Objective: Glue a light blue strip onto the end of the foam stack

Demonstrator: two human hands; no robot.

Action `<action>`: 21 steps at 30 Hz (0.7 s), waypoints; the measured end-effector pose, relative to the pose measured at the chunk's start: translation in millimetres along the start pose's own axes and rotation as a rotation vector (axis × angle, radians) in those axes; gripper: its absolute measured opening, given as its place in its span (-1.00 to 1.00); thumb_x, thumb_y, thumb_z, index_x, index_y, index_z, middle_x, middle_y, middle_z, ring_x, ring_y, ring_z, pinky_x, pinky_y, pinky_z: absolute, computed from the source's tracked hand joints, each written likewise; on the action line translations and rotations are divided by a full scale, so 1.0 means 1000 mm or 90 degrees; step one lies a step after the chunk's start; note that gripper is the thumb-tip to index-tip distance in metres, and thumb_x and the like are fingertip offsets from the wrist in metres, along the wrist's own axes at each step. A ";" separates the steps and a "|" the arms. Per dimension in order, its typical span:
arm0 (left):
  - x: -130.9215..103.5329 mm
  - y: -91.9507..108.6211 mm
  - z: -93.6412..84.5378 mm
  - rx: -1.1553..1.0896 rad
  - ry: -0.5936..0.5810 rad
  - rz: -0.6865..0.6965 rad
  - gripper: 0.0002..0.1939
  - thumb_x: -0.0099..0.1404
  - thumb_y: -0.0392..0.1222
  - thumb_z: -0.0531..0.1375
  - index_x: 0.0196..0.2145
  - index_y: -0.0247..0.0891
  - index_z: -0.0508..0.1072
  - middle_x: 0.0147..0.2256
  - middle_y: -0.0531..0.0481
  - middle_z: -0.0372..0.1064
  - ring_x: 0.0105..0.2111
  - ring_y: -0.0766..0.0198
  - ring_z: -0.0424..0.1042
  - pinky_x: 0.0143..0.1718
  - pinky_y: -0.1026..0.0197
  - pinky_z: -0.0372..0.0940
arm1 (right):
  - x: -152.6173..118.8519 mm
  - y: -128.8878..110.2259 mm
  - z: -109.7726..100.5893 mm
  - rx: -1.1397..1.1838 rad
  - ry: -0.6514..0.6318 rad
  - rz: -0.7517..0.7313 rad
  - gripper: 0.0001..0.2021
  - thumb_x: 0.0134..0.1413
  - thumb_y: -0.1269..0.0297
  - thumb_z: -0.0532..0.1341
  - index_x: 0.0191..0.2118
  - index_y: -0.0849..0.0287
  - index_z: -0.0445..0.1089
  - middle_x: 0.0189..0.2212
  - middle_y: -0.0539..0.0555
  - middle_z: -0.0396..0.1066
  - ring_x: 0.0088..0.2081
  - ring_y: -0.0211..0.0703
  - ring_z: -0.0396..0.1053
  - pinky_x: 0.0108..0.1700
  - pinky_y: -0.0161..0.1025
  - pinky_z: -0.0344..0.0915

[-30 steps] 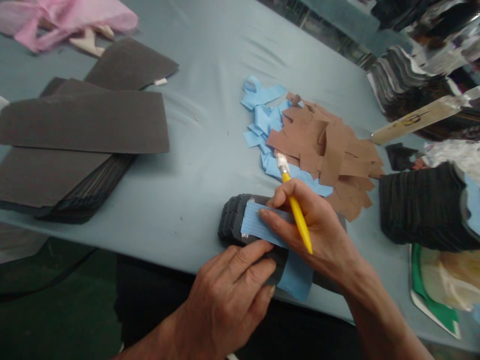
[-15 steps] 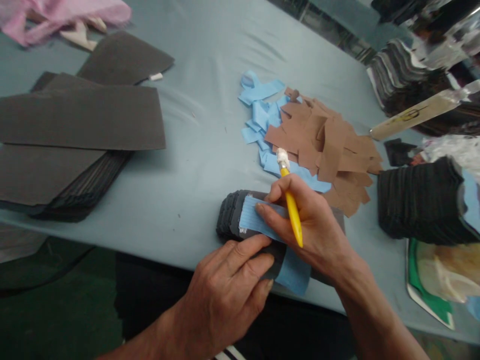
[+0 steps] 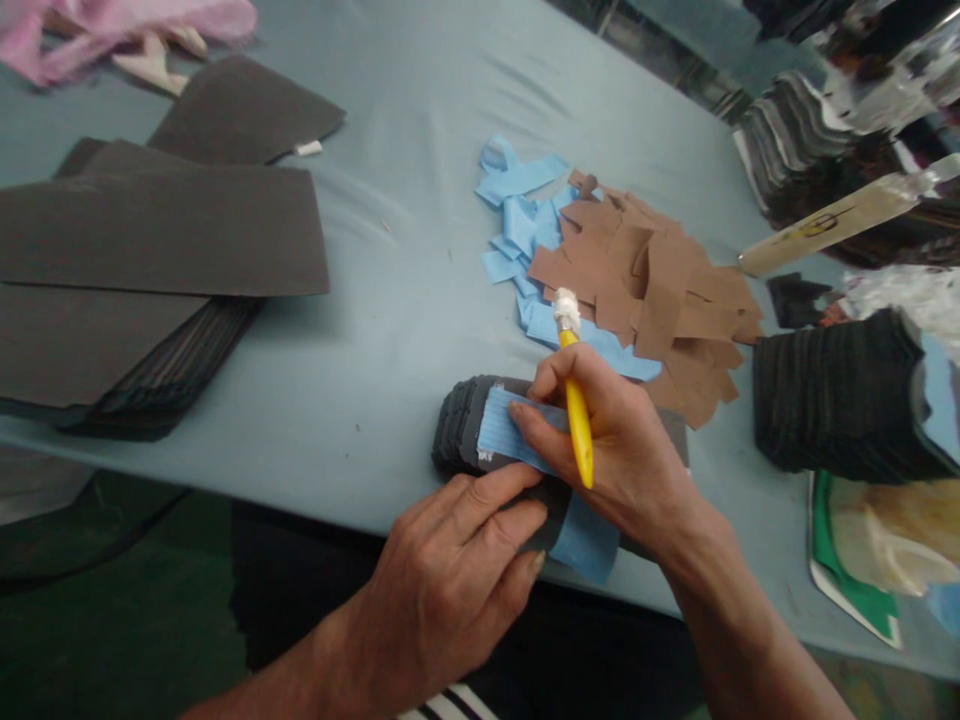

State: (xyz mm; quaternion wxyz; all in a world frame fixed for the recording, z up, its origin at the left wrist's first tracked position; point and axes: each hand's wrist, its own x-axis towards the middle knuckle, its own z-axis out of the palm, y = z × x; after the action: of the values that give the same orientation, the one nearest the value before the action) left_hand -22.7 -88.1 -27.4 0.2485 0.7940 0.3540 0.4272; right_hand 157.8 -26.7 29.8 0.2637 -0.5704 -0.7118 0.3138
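Observation:
A stack of dark grey cut pieces point(image 3: 461, 430) lies near the table's front edge with a light blue strip point(image 3: 502, 437) wrapped over it. My left hand point(image 3: 450, 585) presses on the near side of the stack, fingers flat against it. My right hand point(image 3: 615, 450) rests on top of the blue strip, fingertips pinning it, while it grips a yellow pen-like cutter point(image 3: 576, 412) whose white-wrapped tip points away from me. A loose end of the blue strip point(image 3: 589, 540) hangs below my right hand.
A pile of brown and blue strips point(image 3: 637, 280) lies just beyond the stack. Large dark sheets point(image 3: 150, 260) are stacked at the left. More dark bundles point(image 3: 832, 410) sit at the right, with a green-edged bag point(image 3: 862, 570) and pink cloth point(image 3: 135, 25) far left.
Both hands stay on the stack. The yellow cutter has tilted a little more upright in my right hand. The view has shifted slightly.

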 end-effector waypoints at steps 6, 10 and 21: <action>0.002 0.000 0.000 -0.005 0.002 0.007 -0.82 0.47 -0.36 0.16 -0.02 -0.31 0.51 -0.04 -0.21 0.65 -0.13 0.13 0.67 -0.05 0.12 0.62 | 0.001 -0.001 0.001 -0.021 0.003 -0.008 -0.82 0.19 0.38 0.27 -0.25 0.04 0.22 -0.52 -0.18 0.17 -0.56 -0.33 0.06 -0.45 -0.28 0.10; 0.003 0.000 0.000 -0.004 0.001 0.004 -0.82 0.48 -0.35 0.16 -0.02 -0.31 0.51 -0.04 -0.21 0.64 -0.12 0.13 0.67 -0.03 0.11 0.61 | 0.000 0.000 0.001 -0.026 0.008 -0.019 -0.82 0.20 0.39 0.27 -0.25 0.04 0.22 -0.51 -0.18 0.17 -0.55 -0.33 0.05 -0.45 -0.29 0.10; 0.006 -0.006 -0.015 -0.053 0.057 -0.007 -0.82 0.47 -0.39 0.21 0.00 -0.29 0.48 -0.05 -0.13 0.62 -0.02 0.29 0.62 0.12 0.30 0.47 | 0.001 -0.001 0.001 -0.029 0.002 -0.010 -0.83 0.19 0.37 0.27 -0.24 0.03 0.23 -0.47 -0.13 0.26 -0.53 -0.29 0.10 -0.44 -0.28 0.09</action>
State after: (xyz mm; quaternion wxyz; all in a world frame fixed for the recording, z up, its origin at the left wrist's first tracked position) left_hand -35.7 -78.6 -21.0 0.2678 0.7610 0.3512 0.4753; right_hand 156.3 -26.4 29.7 0.2542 -0.5712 -0.7227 0.2945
